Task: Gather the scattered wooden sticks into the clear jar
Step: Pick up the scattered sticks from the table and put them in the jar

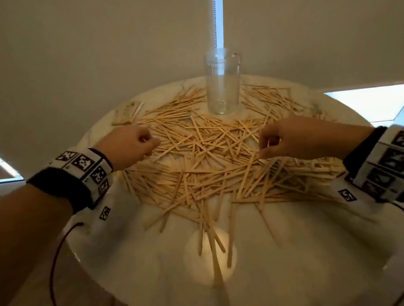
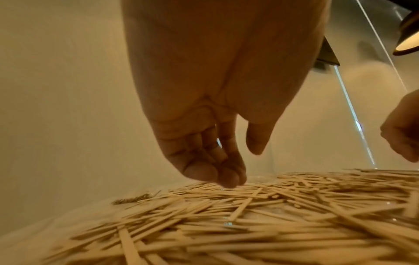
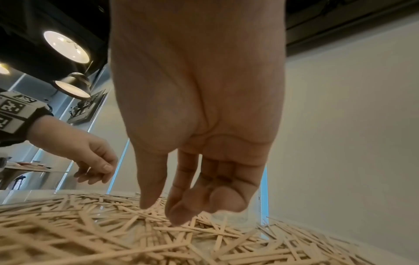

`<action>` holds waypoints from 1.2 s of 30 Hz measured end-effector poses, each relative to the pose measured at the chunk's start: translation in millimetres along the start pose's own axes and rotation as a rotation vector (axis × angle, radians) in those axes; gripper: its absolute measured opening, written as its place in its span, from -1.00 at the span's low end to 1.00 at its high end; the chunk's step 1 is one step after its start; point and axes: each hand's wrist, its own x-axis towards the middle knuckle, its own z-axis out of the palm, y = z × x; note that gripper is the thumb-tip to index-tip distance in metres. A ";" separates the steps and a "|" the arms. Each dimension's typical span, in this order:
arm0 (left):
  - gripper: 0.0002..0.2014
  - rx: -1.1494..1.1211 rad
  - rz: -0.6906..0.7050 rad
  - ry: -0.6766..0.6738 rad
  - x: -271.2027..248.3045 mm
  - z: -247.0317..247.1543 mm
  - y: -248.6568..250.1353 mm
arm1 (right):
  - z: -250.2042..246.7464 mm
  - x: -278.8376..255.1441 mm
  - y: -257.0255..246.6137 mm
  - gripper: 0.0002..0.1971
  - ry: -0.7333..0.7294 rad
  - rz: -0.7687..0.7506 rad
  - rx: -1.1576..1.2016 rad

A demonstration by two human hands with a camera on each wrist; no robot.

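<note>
Both hands, left hand (image 1: 131,145) and right hand (image 1: 291,139), each pinch sticks (image 1: 208,157) just in front of the clear jar (image 1: 223,81), which stands upright between them.

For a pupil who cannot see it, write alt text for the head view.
Two hands, left hand and right hand, reach into wooden sticks scattered across a round white table. A clear jar stands upright and empty beyond them.

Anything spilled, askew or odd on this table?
Yes: wooden sticks lie strewn in a crisscross heap across the round table, a few pointing toward its near edge. The clear jar stands upright and looks empty. Nothing looks damaged.
</note>
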 end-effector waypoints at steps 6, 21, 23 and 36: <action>-0.52 0.135 0.130 -0.299 -65.8 5.5 25.4 | 13.9 -43.1 -9.7 -0.37 -0.151 0.013 -0.173; -0.17 0.236 0.251 -0.188 -35.3 47.7 43.6 | 35.3 -16.7 -32.9 -0.51 -0.098 -0.087 -0.288; 0.08 0.308 0.133 -0.184 -34.3 44.0 38.8 | 37.1 -10.2 -29.2 -0.50 -0.064 -0.097 -0.290; -0.25 0.337 0.142 -0.283 -18.0 47.7 24.6 | 35.7 6.0 -17.4 -0.62 0.015 0.001 -0.325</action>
